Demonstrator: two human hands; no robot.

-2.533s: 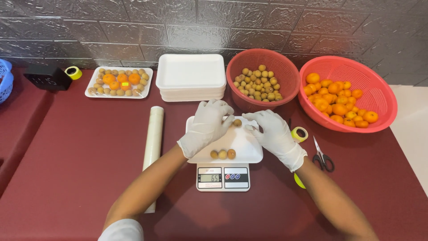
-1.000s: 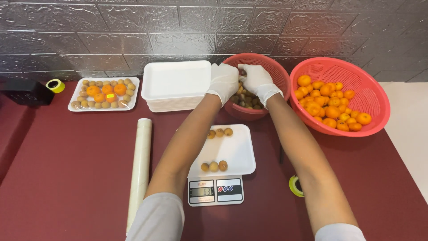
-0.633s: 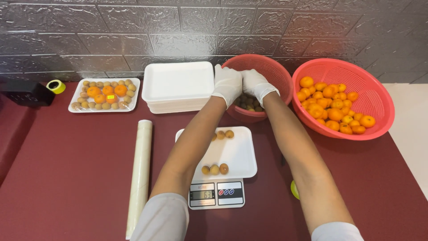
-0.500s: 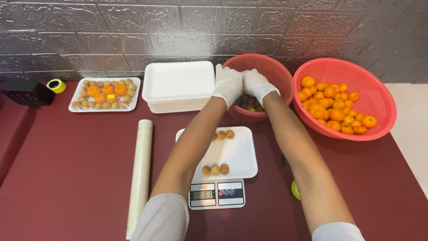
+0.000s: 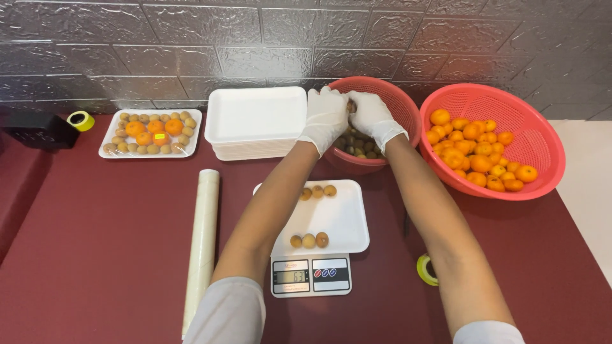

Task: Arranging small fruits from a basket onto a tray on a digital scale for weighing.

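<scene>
Reaching together, both hands [image 5: 347, 114] sit over the basket's [image 5: 398, 102] brown fruits [image 5: 357, 145].

1. We note white gloves on the left hand [image 5: 325, 118] and right hand [image 5: 373, 116];
2. a red basket [image 5: 401, 108] of brown fruits [image 5: 354, 144]; a coral-red basket [image 5: 535, 137] of orange fruits [image 5: 475, 153];
3. white foam trays [image 5: 255, 121]; a white tray [image 5: 341, 213] on a white scale [image 5: 311, 276];
4. a dark red table [image 5: 95, 242]; a cream roll [image 5: 201, 242];
5. a grey brick-patterned wall [image 5: 191, 38]; yellow tape [image 5: 80, 120].
</scene>
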